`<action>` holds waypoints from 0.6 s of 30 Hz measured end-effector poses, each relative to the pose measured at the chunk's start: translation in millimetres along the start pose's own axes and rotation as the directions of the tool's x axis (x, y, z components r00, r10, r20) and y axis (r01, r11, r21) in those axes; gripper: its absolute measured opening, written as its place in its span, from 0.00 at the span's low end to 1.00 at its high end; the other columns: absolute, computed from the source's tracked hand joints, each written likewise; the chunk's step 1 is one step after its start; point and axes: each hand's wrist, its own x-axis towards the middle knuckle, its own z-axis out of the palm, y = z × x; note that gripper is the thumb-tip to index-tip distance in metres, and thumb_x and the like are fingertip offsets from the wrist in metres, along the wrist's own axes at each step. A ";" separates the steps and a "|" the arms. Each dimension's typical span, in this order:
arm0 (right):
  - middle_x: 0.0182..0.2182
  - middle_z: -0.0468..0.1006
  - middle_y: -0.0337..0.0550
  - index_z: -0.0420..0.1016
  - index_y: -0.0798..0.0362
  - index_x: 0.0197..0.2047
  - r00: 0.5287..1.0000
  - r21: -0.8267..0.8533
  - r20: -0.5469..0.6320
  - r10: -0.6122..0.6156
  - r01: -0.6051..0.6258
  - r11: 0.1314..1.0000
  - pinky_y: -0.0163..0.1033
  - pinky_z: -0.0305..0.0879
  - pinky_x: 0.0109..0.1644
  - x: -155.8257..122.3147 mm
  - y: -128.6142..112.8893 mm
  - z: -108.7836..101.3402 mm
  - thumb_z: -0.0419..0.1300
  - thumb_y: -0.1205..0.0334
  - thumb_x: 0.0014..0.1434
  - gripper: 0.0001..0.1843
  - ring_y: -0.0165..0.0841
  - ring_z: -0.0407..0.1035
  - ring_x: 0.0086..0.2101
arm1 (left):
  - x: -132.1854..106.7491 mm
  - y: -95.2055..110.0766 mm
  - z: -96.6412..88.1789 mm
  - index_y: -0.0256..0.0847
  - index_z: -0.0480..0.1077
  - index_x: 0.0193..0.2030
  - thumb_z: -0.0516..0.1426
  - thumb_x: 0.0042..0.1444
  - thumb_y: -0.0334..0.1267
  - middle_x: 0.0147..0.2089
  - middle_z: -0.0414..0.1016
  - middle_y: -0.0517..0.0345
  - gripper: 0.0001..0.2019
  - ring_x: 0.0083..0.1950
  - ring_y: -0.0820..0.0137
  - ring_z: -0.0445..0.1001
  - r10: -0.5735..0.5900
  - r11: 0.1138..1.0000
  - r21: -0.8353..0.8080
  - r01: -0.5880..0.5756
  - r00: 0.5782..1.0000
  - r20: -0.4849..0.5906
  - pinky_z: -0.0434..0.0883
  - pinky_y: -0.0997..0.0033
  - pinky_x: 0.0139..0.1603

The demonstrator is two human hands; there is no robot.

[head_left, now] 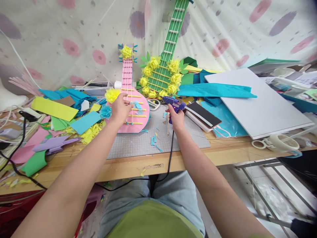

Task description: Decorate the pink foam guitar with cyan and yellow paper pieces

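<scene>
Pink paper guitar, purple glue gun.
Rested the left hand, fingers spread, on the guitar's body (laid flat on the grey cutting mat); clenched the right hand round the gun's grip, just right of the guitar.

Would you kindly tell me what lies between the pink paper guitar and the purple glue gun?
Head view: white-handled scissors lie on the grey cutting mat between the pink paper guitar and the purple glue gun.

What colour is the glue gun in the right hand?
Purple glue gun, held by the right hand; head view.
</scene>
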 end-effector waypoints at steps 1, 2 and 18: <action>0.18 0.70 0.38 0.71 0.54 0.24 1.000 -0.007 0.016 -0.013 0.013 1.000 0.32 0.59 0.21 -1.4 -0.9 0.6 0.60 0.41 0.46 0.22 0.23 0.58 0.17 | -2.4 -0.6 0.4 0.42 0.64 0.53 0.62 0.44 0.30 0.35 0.75 0.59 0.26 0.34 0.71 0.75 -0.017 0.998 -0.063 0.018 1.000 0.011 0.74 0.70 0.35; 0.18 0.69 0.37 0.72 0.54 0.24 0.999 -0.015 0.033 -0.025 0.026 1.000 0.32 0.58 0.22 -3.1 -2.1 1.3 0.60 0.41 0.46 0.22 0.23 0.58 0.17 | -5.7 -1.0 0.8 0.41 0.63 0.54 0.61 0.44 0.30 0.35 0.75 0.59 0.27 0.33 0.71 0.75 -0.033 0.991 -0.130 0.035 0.999 0.021 0.74 0.71 0.32; 0.13 0.66 0.34 0.70 0.55 0.20 0.782 -0.174 0.623 -0.004 0.143 0.974 0.30 0.48 0.18 -9.3 -22.6 -22.1 0.64 0.44 0.44 0.21 0.21 0.53 0.15 | -100.6 -14.5 60.8 0.47 0.50 0.62 0.56 0.51 0.31 0.38 0.74 0.57 0.32 0.36 0.73 0.77 -0.047 0.894 -0.446 0.034 0.999 -0.018 0.75 0.72 0.38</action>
